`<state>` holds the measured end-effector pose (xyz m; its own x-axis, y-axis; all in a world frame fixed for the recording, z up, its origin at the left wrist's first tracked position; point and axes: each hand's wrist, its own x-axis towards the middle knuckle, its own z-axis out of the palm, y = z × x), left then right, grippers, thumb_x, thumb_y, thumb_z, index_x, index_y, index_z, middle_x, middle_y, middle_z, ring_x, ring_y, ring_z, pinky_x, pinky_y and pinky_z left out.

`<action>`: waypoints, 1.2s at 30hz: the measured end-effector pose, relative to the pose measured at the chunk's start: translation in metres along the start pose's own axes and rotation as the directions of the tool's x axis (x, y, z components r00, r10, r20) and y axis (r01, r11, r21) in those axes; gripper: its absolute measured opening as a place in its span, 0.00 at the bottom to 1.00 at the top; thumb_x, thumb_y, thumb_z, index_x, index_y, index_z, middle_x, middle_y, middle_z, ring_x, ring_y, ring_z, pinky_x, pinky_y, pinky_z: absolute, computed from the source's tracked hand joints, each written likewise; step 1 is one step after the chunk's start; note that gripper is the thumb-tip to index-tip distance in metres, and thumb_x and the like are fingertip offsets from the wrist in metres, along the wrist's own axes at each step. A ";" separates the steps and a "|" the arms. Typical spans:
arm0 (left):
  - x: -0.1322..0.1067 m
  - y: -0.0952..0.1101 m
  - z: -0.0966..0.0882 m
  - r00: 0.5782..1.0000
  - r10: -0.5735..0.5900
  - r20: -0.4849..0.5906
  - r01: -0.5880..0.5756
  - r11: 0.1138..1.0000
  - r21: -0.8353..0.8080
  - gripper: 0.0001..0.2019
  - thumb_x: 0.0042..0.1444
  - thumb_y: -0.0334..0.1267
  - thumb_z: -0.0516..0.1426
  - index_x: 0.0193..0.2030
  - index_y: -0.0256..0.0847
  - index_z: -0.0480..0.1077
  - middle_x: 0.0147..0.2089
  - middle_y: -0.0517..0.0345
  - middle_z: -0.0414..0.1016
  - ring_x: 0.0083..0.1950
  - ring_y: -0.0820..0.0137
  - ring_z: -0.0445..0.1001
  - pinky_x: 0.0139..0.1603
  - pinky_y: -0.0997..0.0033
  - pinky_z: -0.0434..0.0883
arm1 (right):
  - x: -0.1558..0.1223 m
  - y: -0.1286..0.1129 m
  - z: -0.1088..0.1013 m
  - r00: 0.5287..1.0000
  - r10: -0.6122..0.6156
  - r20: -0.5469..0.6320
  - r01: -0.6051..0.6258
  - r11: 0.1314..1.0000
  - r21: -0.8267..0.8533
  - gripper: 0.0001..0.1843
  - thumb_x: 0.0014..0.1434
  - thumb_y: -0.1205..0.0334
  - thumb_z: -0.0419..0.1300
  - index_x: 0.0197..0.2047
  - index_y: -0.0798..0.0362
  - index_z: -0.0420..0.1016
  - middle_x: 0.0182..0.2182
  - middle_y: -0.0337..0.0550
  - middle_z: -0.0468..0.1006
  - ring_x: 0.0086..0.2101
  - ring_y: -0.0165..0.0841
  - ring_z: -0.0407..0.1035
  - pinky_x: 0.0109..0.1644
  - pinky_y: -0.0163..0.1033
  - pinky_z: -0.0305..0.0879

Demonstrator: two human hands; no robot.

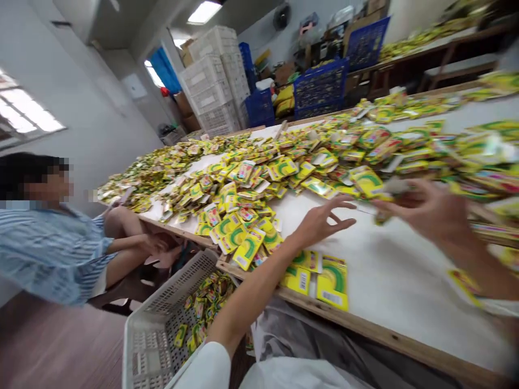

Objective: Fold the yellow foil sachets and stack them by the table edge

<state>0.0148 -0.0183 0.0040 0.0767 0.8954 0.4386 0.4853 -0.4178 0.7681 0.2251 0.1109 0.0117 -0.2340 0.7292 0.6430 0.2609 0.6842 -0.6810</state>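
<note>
Packets (247, 189) in yellow and green lie heaped along the far side of the bench (389, 275), and from my remote seat I have both hands above the bare white strip in front. My left hand (314, 224) is released, fingers spread, with nothing visible in it. My right hand (438, 210) bends its fingers around something greyish and yellow, too smeared by motion for me to tell how firmly it grips. The yellow packet (366, 181) at its fingertips, by the front of the heap, may be held or merely lying behind them; I cannot say which. To handle it well, I would pinch by the edge, keep the printed face flat, and bring the free fingers in gently so the card doesn't bend. I would also keep my left forearm off the flat packet (332, 281) near the wooden edge (393, 337), which looks easy to nudge over. The surface is pale and looks smooth, so loose cards probably slide. Below the corner sits a white crate (141, 351) with more packets inside. A co-worker in blue stripes (52, 248) sits to the left; behind are stacked white crates (211, 81), blue crates (320, 86) and a ceiling light (205, 12).
</note>
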 end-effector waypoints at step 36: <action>0.004 -0.028 -0.006 0.985 -0.171 0.032 0.173 0.957 -0.232 0.26 0.61 0.61 0.67 0.45 0.41 0.67 0.54 0.48 0.80 0.47 0.67 0.82 0.52 0.65 0.78 | -0.024 -0.054 0.026 0.952 0.213 0.220 -0.282 0.889 0.360 0.25 0.59 0.49 0.68 0.56 0.52 0.89 0.52 0.51 0.88 0.51 0.46 0.85 0.57 0.46 0.83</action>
<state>-0.0034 -0.0037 -0.0126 0.0203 0.9580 0.2859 0.2758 -0.2803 0.9195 0.1921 0.0567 0.0237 -0.3736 0.8418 0.3897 -0.0389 0.4055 -0.9133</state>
